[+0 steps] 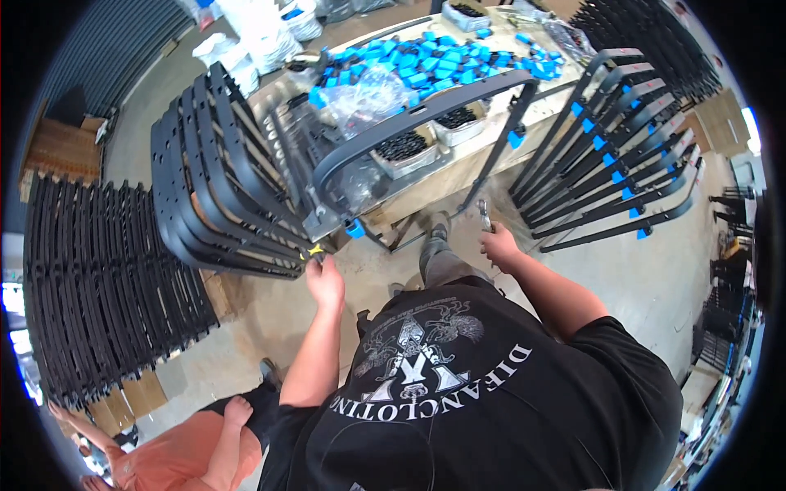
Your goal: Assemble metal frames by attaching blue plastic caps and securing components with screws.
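Note:
In my right hand (pixel 498 245) is a ratchet wrench (pixel 485 216), its head pointing up and away from me. My left hand (pixel 325 280) is closed around a yellow-and-black tool (pixel 313 252) whose kind I cannot make out. Between and beyond my hands, a black U-shaped metal frame (pixel 426 106) stands against the workbench, with a blue plastic piece (pixel 354 227) on its left leg and another blue piece (pixel 516 138) on its right leg. Neither hand appears to touch this frame.
Similar frames lean in a row at left (pixel 184 180); more frames with blue pieces (pixel 610 155) stand at right. Blue parts (pixel 426 61) cover the workbench (pixel 458 168), beside boxes of black parts (pixel 401 155). A person in an orange shirt (pixel 188 450) is behind left.

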`<action>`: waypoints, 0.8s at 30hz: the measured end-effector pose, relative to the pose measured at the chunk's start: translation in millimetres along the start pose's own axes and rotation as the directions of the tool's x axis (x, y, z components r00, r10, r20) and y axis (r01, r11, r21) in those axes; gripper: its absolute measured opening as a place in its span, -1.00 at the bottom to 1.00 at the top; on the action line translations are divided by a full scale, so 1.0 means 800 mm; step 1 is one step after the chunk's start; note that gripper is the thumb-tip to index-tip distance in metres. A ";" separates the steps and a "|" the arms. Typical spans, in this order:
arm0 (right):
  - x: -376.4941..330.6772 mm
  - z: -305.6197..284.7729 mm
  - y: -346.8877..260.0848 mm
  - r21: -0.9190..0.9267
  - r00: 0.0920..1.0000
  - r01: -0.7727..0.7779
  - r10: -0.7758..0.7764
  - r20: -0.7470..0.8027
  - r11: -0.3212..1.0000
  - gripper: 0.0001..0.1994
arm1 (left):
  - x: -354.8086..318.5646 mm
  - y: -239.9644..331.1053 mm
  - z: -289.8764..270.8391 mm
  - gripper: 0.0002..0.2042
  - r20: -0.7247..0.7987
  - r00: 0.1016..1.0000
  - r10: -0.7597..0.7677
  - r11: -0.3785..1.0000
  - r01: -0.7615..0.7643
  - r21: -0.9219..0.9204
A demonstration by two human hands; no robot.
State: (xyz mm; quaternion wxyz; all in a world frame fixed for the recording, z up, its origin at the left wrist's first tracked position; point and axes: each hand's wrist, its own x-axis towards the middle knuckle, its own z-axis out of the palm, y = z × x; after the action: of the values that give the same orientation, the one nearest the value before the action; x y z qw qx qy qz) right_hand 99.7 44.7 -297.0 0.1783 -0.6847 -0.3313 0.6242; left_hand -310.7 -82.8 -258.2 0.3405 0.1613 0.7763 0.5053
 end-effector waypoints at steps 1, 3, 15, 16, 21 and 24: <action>-0.009 -0.014 -0.005 -0.176 0.990 0.068 -0.088 -0.110 0.982 -0.57 | -0.013 0.000 0.007 -0.76 0.015 1.000 0.009 1.000 -0.009 -0.004; -0.040 -0.022 -0.039 -0.347 0.961 0.115 -0.192 -0.198 0.931 -0.46 | -0.044 0.009 0.024 -0.76 0.201 0.975 0.093 0.996 -0.088 -0.036; -0.059 -0.054 -0.221 0.231 0.840 0.107 -0.212 0.500 0.967 -0.59 | -0.173 0.216 0.336 -0.74 0.709 0.634 0.308 0.857 -0.509 0.083; -0.044 -0.080 -0.227 0.242 0.846 0.148 -0.250 0.472 0.959 -0.60 | -0.181 0.217 0.356 -0.74 0.678 0.654 0.336 0.855 -0.514 0.073; -0.013 -0.196 -0.239 0.230 0.719 0.508 -0.555 0.417 0.830 -0.63 | -0.196 0.209 0.457 -0.76 0.571 0.780 0.256 0.944 -0.330 0.027; 0.000 -0.226 -0.240 0.284 0.673 0.399 -0.489 0.555 0.872 -0.59 | -0.184 0.197 0.507 -0.78 0.612 0.773 0.167 0.985 -0.100 -0.142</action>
State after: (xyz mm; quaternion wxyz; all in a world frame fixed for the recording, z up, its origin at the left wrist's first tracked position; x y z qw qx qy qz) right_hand 230.9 213.1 -142.7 0.2556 -0.3297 -0.4830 0.7698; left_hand 60.4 172.7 -167.7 0.5483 0.3560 0.5804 0.4855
